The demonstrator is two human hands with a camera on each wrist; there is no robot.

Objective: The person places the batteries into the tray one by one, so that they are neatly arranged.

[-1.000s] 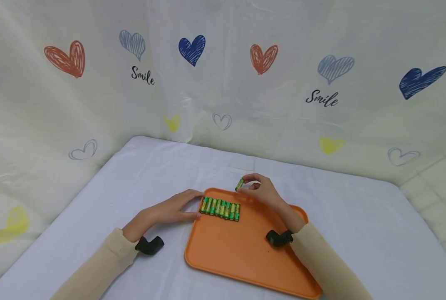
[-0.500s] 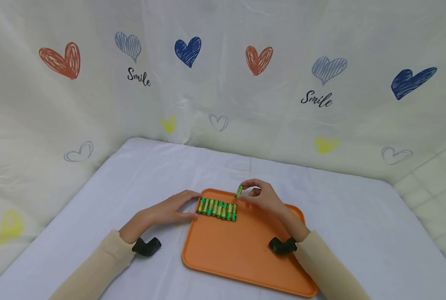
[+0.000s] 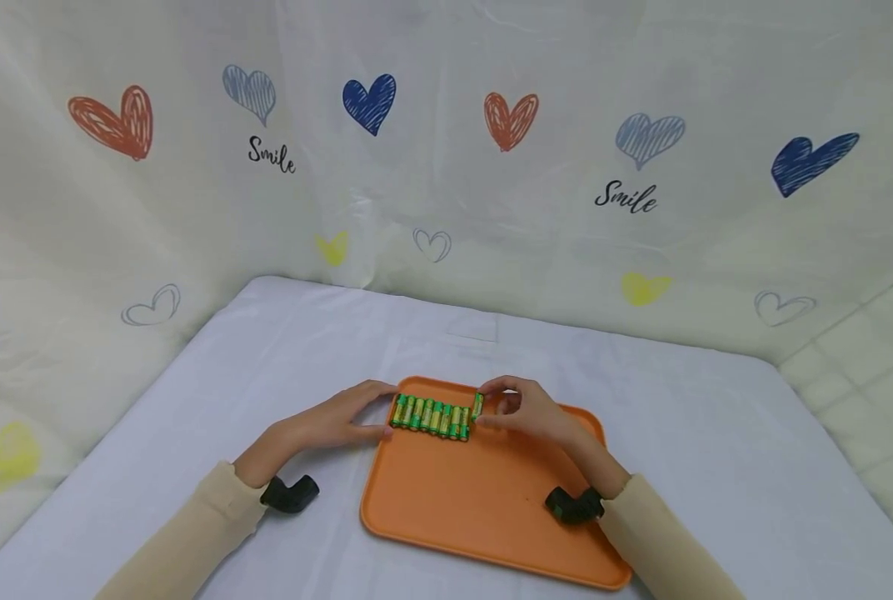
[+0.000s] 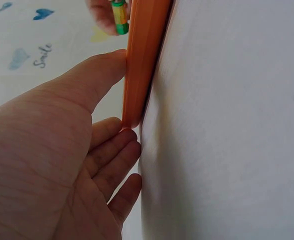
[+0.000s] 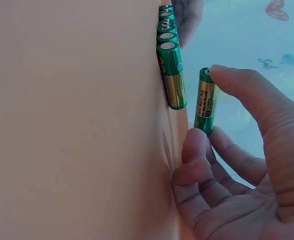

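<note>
My right hand (image 3: 535,417) pinches a green and gold battery (image 5: 205,100) end to end between thumb and fingertips, just above the far part of the orange tray (image 3: 476,504). Immediately to its left, several matching batteries (image 3: 431,417) lie side by side in a row at the tray's far left. My left hand (image 3: 330,418) rests at the left end of that row, its thumb and fingertips touching the tray's left rim. In the left wrist view, the left thumb (image 4: 99,72) lies along the rim, and the other fingers extend loosely by the corner.
The tray stands on a table with a white cloth (image 3: 289,342). Behind it hangs a pale curtain (image 3: 446,175) printed with hearts and "Smile". Black curved pieces, one at the left wrist (image 3: 291,495) and one at the right wrist (image 3: 572,506), stick out over the table and tray.
My right hand has lowered the battery from beyond the tray's far edge toward the right end of the row. My left hand stays at the rim; the whole view has shifted slightly.
</note>
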